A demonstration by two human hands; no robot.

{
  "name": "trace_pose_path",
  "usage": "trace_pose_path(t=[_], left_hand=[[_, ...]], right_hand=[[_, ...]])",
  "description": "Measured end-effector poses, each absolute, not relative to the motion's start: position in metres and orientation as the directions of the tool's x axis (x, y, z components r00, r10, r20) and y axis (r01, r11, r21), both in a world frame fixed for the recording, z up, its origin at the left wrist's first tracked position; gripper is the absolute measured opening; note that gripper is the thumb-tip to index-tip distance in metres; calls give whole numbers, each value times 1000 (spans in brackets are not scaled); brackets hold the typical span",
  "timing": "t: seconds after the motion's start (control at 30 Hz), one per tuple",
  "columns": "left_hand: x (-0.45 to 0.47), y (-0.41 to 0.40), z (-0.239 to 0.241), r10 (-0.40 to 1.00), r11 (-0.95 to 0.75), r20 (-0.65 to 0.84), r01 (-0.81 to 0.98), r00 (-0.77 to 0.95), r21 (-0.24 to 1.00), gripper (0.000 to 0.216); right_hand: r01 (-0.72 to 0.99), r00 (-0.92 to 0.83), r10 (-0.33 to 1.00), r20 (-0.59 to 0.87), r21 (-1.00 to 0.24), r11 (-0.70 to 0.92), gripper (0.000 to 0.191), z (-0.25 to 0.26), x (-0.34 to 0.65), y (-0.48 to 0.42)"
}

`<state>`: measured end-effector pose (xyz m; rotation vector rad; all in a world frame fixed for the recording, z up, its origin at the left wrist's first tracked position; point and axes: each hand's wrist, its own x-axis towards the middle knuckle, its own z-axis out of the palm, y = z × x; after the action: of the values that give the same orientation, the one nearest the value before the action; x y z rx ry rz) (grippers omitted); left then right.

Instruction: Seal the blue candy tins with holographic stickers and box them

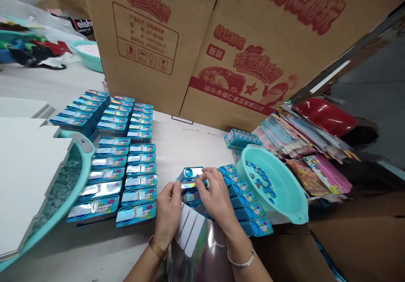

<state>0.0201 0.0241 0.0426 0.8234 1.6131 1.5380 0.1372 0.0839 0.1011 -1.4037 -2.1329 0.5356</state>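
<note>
My left hand (169, 208) and my right hand (215, 195) are close together over a small blue tin (189, 184), fingers pinched on its shiny holographic sticker. Another blue tin (190, 172) lies just beyond it. A sticker sheet (191, 231) with white gaps lies under my wrists. A row of blue tins (249, 208) without stickers runs to the right of my right hand. Rows of labelled blue tins (123, 176) lie to the left of my left hand.
A teal basin (289, 204) with several small blue caps sits at the right. A larger teal basin (77, 149) of grey-blue pellets under a white board (28, 176) is at the left. Big cardboard boxes (190, 41) stand behind. Packets (300, 147) are piled at the right.
</note>
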Motion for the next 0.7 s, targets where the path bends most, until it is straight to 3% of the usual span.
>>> trace_pose_path(t=[0.27, 0.6, 0.7], left_hand=[[19, 30, 33, 861, 87, -87, -23, -501, 996, 43], [21, 37, 18, 861, 112, -138, -81, -489, 990, 45], [22, 38, 20, 857, 118, -157, -111, -491, 987, 46]], right_hand=[[637, -292, 952, 92, -724, 265, 16, 90, 139, 93], [680, -274, 950, 149, -669, 301, 15, 78, 137, 96], [664, -239, 954, 180, -687, 296, 4, 74, 138, 96]])
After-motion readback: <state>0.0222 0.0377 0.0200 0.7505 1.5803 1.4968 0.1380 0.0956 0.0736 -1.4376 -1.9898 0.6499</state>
